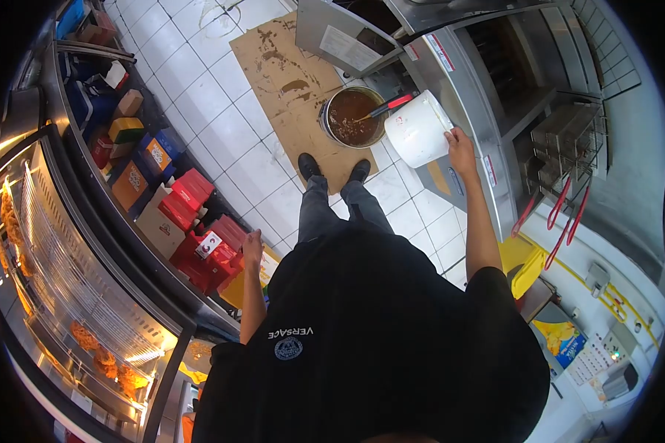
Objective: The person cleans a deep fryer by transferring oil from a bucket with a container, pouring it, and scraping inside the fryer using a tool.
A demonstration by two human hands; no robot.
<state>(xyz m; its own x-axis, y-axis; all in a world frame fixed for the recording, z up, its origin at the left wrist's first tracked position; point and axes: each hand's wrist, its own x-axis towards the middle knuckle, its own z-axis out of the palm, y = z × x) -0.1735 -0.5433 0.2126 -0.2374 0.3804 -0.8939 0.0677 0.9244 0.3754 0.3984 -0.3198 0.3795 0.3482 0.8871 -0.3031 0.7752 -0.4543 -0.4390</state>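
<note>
My right hand (462, 151) grips a white plastic bucket (419, 133) at its rim, fingers closed. The bucket is tilted on its side just right of a round metal pot (324, 118) on the floor; its inside is hidden. Brown liquid with pale bits (351, 122) fills much of the pot. A tool with a red and black handle (391, 105) leans into it, its end in the liquid. My left hand (252, 249) is out at my left, beside red cartons (225, 255). Its fingers show too little to tell whether they are open or closed.
Stained flattened cardboard (273, 70) lies under the pot and my shoes, on white floor tiles (222, 111). A steel fryer cabinet (458, 96) with an open door (343, 44) stands ahead and right. Red-handled fry baskets (565, 140) hang at the right. A lit display (74, 273) holds fried food at the left.
</note>
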